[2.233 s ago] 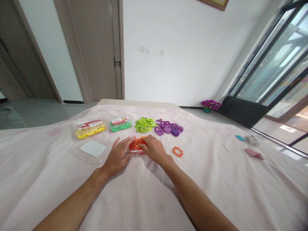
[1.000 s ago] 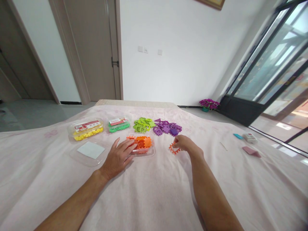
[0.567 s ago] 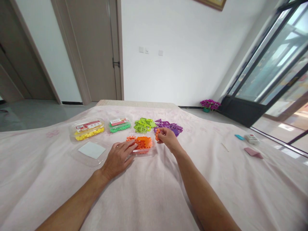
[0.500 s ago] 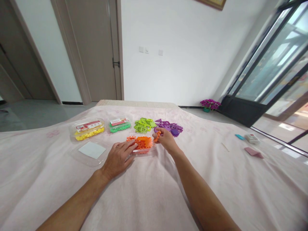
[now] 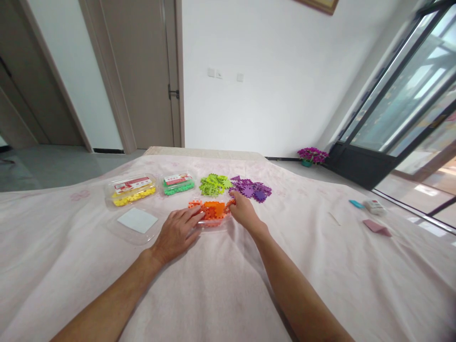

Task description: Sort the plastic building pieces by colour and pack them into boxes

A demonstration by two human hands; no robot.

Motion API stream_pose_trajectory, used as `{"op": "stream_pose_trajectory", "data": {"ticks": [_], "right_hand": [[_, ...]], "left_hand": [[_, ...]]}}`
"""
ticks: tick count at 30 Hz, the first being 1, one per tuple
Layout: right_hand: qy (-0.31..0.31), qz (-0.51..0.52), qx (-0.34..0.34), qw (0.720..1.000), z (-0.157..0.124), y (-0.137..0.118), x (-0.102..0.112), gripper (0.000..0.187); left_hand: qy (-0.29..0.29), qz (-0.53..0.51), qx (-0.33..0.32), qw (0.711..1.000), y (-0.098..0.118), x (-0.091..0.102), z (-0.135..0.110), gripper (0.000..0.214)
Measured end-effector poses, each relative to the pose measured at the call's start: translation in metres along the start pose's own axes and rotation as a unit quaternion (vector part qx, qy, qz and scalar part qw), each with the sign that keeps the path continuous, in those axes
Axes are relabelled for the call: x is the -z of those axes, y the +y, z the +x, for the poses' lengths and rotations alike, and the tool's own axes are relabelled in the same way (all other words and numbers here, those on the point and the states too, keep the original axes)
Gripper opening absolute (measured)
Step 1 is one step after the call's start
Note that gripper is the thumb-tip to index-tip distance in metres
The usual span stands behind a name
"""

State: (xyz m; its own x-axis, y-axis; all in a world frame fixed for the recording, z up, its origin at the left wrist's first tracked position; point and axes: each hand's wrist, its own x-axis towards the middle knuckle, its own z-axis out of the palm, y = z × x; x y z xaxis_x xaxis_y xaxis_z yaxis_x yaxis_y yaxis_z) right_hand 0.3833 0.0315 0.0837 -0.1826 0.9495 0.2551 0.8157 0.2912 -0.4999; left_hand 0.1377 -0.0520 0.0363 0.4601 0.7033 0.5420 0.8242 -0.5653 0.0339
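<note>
A clear plastic box (image 5: 213, 223) full of orange notched puzzle-like plastic pieces (image 5: 213, 210) stands on the cloth before me. My left hand (image 5: 179, 232) grips its front left corner, fingers over the rim at the pieces and thumb outside. At the box's right side, my right hand (image 5: 242, 209) pinches a small orange piece (image 5: 230, 204), partly hidden by the fingers. Just behind the box lie a heap of lime green pieces (image 5: 214, 184) and a heap of purple pieces (image 5: 250, 188).
Two lidded clear boxes, one with yellow pieces (image 5: 132, 192) and one with green pieces (image 5: 178, 184), stand at left. A clear lid with a white label (image 5: 137, 221) lies before them. A blue item (image 5: 356, 204), a whitish packet (image 5: 375, 207) and a pink scrap (image 5: 376, 227) lie far right on the cloth.
My right hand has moved slightly down and left, bringing the orange piece closer to the box's right edge. My left hand stays on the box. The view has shifted a little.
</note>
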Motion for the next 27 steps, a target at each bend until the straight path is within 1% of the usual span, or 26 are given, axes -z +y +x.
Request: {"op": "stream_pose_trajectory", "data": {"ticks": [2, 4, 7, 11, 15, 18, 21, 23, 25, 27], "right_hand": [[-0.007, 0.014, -0.006, 1.0, 0.001, 0.001, -0.002, 0.053], [-0.016, 0.049, -0.021, 0.998, 0.002, 0.003, -0.003, 0.057], [-0.022, 0.083, -0.032, 0.996, 0.003, 0.006, -0.004, 0.061], [0.016, 0.052, -0.001, 0.999, 0.003, 0.003, -0.007, 0.061], [0.041, 0.025, 0.044, 0.998, -0.002, -0.011, -0.011, 0.064], [0.033, 0.041, 0.08, 0.995, -0.007, -0.022, -0.011, 0.065], [0.008, 0.093, 0.088, 0.992, -0.008, -0.027, -0.009, 0.063], [0.012, 0.116, 0.088, 0.989, -0.008, -0.026, -0.007, 0.061], [0.028, 0.096, 0.099, 0.99, -0.007, -0.022, -0.005, 0.059], [0.038, 0.034, 0.121, 0.991, -0.007, -0.017, -0.003, 0.05]], "left_hand": [[0.009, 0.0, 0.001, 1.0, 0.001, 0.001, 0.0, 0.046], [0.019, -0.003, -0.003, 1.0, 0.001, 0.002, 0.0, 0.046], [0.034, -0.019, -0.022, 0.999, 0.001, 0.002, 0.0, 0.049], [0.049, -0.057, -0.065, 0.995, 0.006, 0.002, 0.003, 0.054], [0.018, -0.076, -0.09, 0.993, 0.015, 0.005, 0.007, 0.056], [-0.004, -0.092, -0.09, 0.992, 0.02, 0.006, 0.01, 0.055], [0.0, -0.115, -0.072, 0.991, 0.02, 0.005, 0.01, 0.056], [0.019, -0.128, -0.038, 0.991, 0.017, 0.003, 0.009, 0.056], [0.039, -0.136, 0.014, 0.99, 0.014, 0.0, 0.008, 0.055], [0.049, -0.137, 0.065, 0.987, 0.009, -0.004, 0.008, 0.053]]}}
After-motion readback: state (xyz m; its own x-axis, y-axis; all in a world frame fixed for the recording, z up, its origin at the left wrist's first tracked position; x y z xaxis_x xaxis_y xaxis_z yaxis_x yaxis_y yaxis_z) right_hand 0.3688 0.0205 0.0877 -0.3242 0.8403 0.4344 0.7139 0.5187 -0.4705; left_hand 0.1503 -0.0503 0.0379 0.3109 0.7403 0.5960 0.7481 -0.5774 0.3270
